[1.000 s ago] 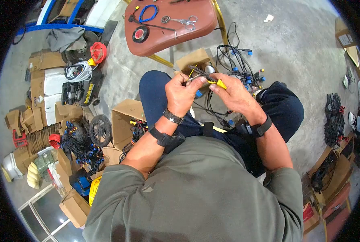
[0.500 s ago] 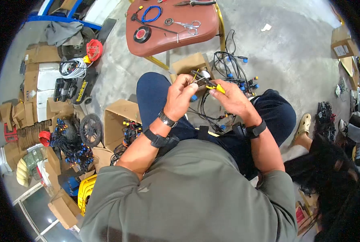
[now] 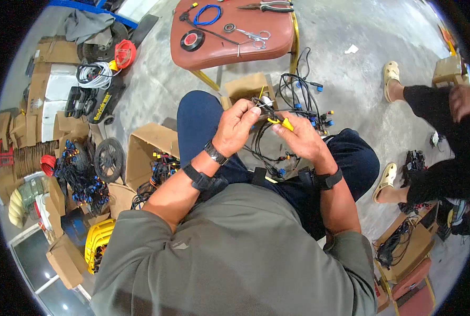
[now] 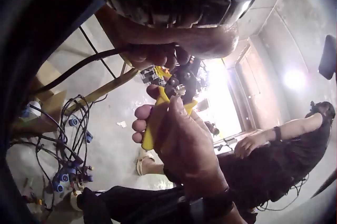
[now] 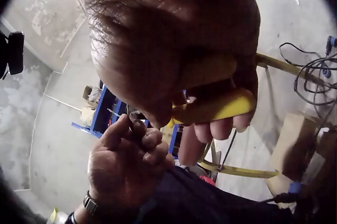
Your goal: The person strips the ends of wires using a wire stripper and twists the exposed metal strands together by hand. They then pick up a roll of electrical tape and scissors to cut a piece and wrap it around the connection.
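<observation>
My right hand [image 3: 302, 136] grips yellow-handled pliers [image 3: 286, 124], its fingers curled round both handles in the right wrist view. The pliers' head points toward the left hand. Thumb and fingers of my left hand [image 3: 236, 126] pinch the end of a black cable [image 4: 84, 61], from which thin yellow and white wires [image 3: 263, 91] stick out. Both hands are close together above the lap, and the pliers' tip overlaps the wire ends in the head view. The left hand's fingers partly hide the cable end.
Ahead stands a brown-seated chair [image 3: 214, 55] with black tape [image 3: 192, 40], scissors [image 3: 256, 38], other pliers [image 3: 269, 6] and a blue cable [image 3: 207, 15]. Cables with blue connectors [image 3: 298, 100] and a cardboard box [image 3: 245, 84] lie below. Another person's legs [image 3: 430, 189] are at right.
Another person has come into view on the right. The head view has shifted a little; both hands stay close together, still holding the cable and the pliers.
</observation>
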`<state>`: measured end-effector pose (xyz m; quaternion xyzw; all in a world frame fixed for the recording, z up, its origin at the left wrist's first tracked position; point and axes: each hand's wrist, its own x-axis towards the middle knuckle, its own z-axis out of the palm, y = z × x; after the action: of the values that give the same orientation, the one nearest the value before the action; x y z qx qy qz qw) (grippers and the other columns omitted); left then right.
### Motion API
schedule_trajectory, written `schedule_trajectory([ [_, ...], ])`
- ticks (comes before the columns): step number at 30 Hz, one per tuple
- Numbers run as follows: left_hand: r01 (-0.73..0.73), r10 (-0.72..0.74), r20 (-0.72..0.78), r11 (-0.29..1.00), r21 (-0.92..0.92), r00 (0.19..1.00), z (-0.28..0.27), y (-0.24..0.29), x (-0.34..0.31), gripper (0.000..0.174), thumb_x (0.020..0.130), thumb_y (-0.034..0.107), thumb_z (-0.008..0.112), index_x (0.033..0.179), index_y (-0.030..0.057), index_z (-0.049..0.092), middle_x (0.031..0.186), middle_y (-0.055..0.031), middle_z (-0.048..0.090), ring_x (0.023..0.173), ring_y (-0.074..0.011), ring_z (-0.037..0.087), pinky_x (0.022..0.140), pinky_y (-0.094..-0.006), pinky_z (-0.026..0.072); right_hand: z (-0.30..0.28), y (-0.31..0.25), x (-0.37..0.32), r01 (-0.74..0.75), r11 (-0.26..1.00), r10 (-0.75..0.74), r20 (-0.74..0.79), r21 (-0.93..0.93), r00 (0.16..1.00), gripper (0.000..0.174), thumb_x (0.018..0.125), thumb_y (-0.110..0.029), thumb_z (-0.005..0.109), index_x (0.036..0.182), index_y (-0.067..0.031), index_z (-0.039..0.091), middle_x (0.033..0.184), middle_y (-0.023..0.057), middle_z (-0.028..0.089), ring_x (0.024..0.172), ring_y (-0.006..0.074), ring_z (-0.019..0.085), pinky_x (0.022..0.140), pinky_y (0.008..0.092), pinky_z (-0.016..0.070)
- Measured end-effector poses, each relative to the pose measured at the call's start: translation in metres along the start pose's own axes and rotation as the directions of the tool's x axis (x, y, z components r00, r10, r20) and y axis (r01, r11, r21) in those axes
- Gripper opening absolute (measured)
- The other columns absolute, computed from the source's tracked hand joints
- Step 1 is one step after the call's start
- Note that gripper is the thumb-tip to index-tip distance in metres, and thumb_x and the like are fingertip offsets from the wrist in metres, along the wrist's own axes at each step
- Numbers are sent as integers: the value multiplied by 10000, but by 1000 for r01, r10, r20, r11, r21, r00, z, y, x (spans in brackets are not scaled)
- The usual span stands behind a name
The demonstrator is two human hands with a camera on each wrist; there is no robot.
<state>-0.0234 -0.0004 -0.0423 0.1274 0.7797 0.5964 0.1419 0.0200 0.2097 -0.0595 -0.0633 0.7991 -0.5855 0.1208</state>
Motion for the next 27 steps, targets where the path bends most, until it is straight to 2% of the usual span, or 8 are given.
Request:
schedule_trajectory([
  [8,46,-46,34,999,12,998,-1,5,0,253,986,253,562,859,34,559,697,31,488,667,-62,421,590,-255,395,0,5,0,52,998,-53,-22,-40,998,320,920,-233,614,1147,-7,604,884,224,662,834,369,660,730,417,501],
  [11,66,-65,29,998,-20,997,0,7,0,252,986,247,560,847,37,551,696,36,489,664,-59,422,587,-256,394,-1,6,-1,56,998,-55,5,-43,998,346,929,-216,614,1187,10,569,912,183,652,856,295,637,770,382,490],
  [17,76,-75,30,996,-38,997,1,8,0,274,988,280,531,833,56,557,728,23,540,634,-58,453,579,-229,388,-2,0,-2,-72,997,72,39,-22,997,330,937,-208,612,1179,12,571,870,152,653,822,229,626,755,361,488],
  [20,59,-59,20,998,4,998,-1,3,1,234,951,224,615,819,40,556,696,22,504,662,-61,431,585,-256,406,-1,1,-3,-73,997,74,34,-29,997,321,938,-208,613,1170,11,577,841,133,651,799,203,616,746,351,488],
  [23,-54,60,-57,993,109,997,6,-1,2,258,890,207,706,777,35,552,673,20,507,650,-59,434,556,-265,408,3,8,-3,-27,1000,28,-17,12,999,293,919,-235,628,1092,-1,606,767,189,624,697,302,623,644,396,475],
  [26,-39,63,-156,988,149,986,11,1,4,311,828,188,781,722,30,534,630,16,492,631,-52,412,514,-271,395,2,2,-4,-33,999,33,8,11,999,274,921,-234,627,1062,0,604,734,182,610,665,295,609,625,400,466],
  [27,-30,54,-154,988,154,987,11,3,3,293,837,174,771,720,31,543,646,23,509,640,-46,423,528,-263,400,3,2,-4,-39,999,39,1,-2,999,274,921,-234,627,1062,-1,604,731,184,611,664,297,611,624,401,467],
])
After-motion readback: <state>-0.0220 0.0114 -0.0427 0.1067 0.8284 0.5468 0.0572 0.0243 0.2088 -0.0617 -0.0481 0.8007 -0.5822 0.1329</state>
